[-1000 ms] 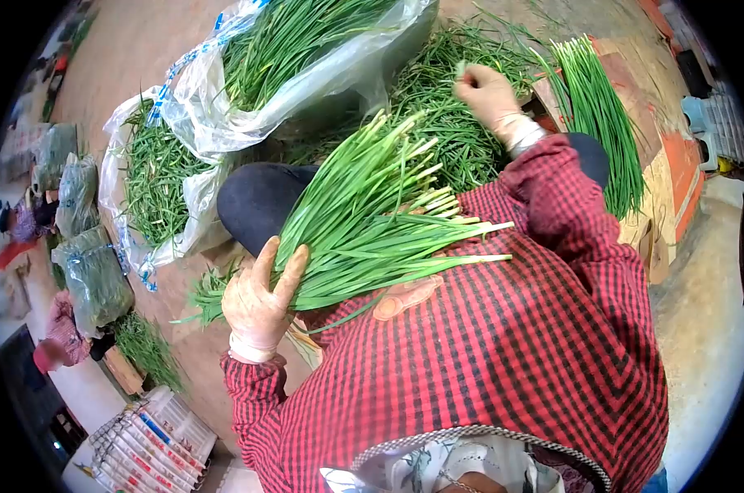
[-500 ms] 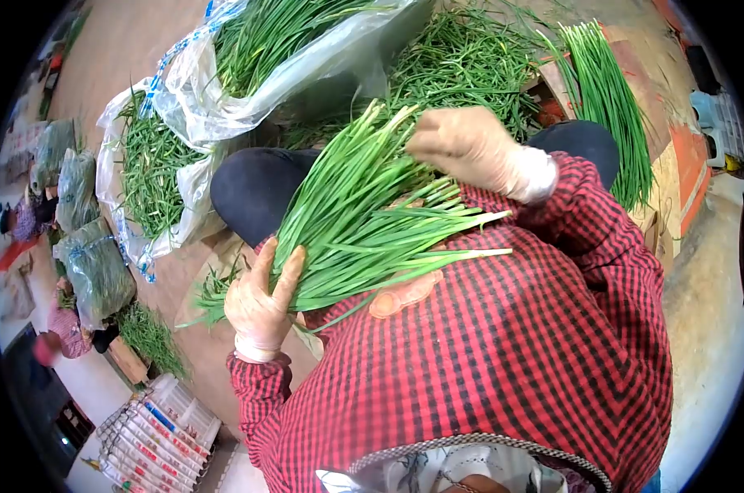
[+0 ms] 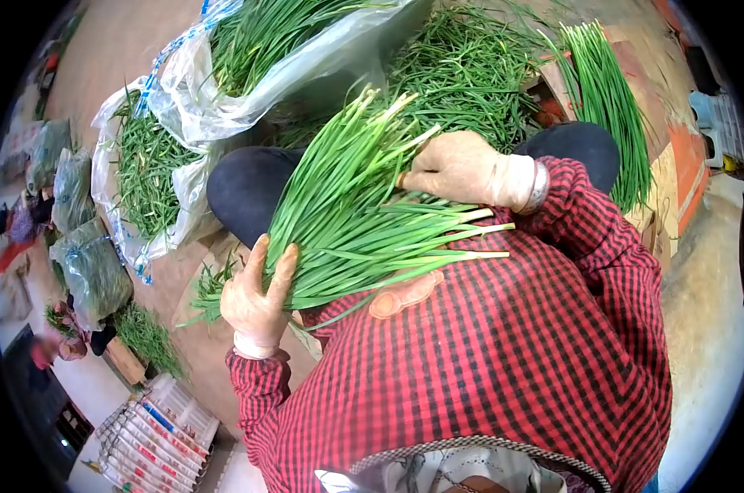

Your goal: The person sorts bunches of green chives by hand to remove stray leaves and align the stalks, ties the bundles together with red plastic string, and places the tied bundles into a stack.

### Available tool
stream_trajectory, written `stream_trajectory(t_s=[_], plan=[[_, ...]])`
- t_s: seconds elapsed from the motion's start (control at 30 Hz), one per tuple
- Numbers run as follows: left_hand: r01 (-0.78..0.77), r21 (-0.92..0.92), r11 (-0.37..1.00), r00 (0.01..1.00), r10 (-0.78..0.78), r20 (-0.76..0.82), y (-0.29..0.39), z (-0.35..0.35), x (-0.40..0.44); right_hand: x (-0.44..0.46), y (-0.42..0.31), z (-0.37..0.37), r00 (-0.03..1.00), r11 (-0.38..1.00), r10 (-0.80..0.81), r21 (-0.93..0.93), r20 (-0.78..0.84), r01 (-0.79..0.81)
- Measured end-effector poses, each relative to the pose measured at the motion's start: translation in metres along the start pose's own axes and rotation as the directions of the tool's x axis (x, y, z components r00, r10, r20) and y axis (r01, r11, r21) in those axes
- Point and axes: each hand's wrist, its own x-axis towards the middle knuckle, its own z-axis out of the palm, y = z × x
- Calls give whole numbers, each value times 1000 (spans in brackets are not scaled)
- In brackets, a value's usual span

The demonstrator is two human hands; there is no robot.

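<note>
A fanned-out bunch of garlic chives [image 3: 339,222] lies across my lap, its pale stem ends pointing up and to the right. My left hand [image 3: 257,300], in a thin pale glove, is closed round the leafy end, thumb and forefinger on top. Gloved as well, my right hand [image 3: 462,171] is closed on some stems at the upper right of the bunch, its fingertips partly hidden by the leaves. A few stems stick out separately below it, over the red checked apron [image 3: 487,345].
Past my knees stand an open plastic bag of chives [image 3: 265,49] and a heap of loose leaves [image 3: 470,66]. A neat bundle [image 3: 606,115] lies at right. Stacked white crates [image 3: 154,435], filled bags [image 3: 93,267] and another person [image 3: 60,341] are at left.
My right hand has come down slightly and closed on stems in the bunch. The stems there have spread a little, while my left hand keeps its hold.
</note>
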Motion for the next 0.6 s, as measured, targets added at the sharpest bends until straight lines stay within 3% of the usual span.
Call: stream_trajectory(t_s=[0.13, 0.23, 0.37, 0.47, 0.57, 0.6], plan=[[-18, 42, 999, 999, 19, -31, -3, 3, -4, 6, -17, -3, 985, 999, 14, -42, 171, -7], [-2, -1, 1000, 1000, 2, 9, -1, 2, -3, 12, -10, 6, 984, 969, -157, 207, 82, 137], [-13, 25, 1000, 1000, 13, 0, -2, 2, -2, 9, -7, -2, 981, 976, -173, 117, -91, 183], [-13, 18, 1000, 1000, 13, -2, -3, 2, -2, 2, 0, -13, 995, 997, -41, 61, -91, 46], [-7, 5, 1000, 1000, 7, 14, -4, 2, -3, -13, 0, -24, 958, 977, 144, 116, 249, -177], [-8, 4, 1000, 1000, 8, 24, -3, 3, -2, -17, -3, -20, 968, 984, 132, 92, 215, -155]])
